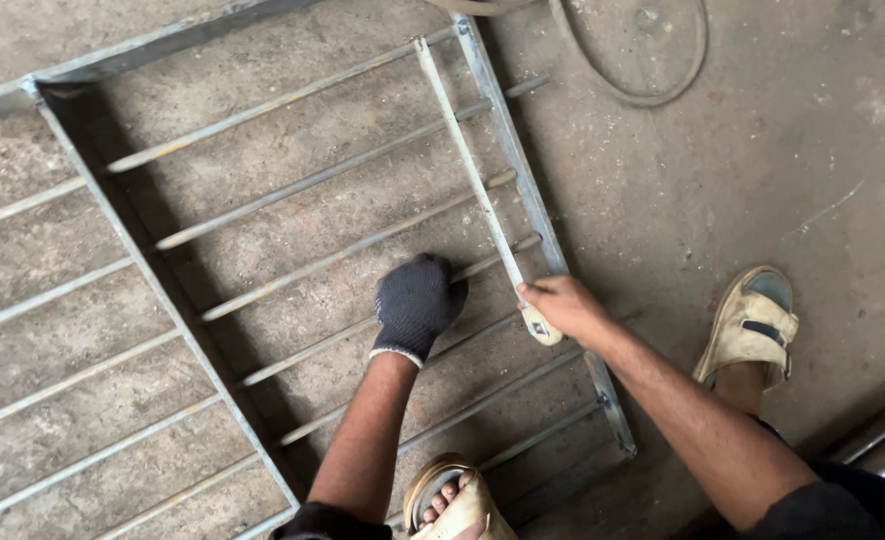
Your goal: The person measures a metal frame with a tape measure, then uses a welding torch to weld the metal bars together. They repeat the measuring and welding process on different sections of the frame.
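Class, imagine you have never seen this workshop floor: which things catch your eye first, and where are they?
A grey metal grille of parallel bars fills the left and middle of the concrete floor. At its centre a gloved left hand presses on a bar, while the bare right hand beside it holds a tape measure stretched up the grille's right side. A sandalled foot stands at right.

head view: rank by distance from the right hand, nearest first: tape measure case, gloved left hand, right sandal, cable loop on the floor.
From the right hand:
1. Tape measure case, held in it.
2. Gloved left hand, to its left on a bar.
3. Right sandal, to its right.
4. Cable loop, top of view.
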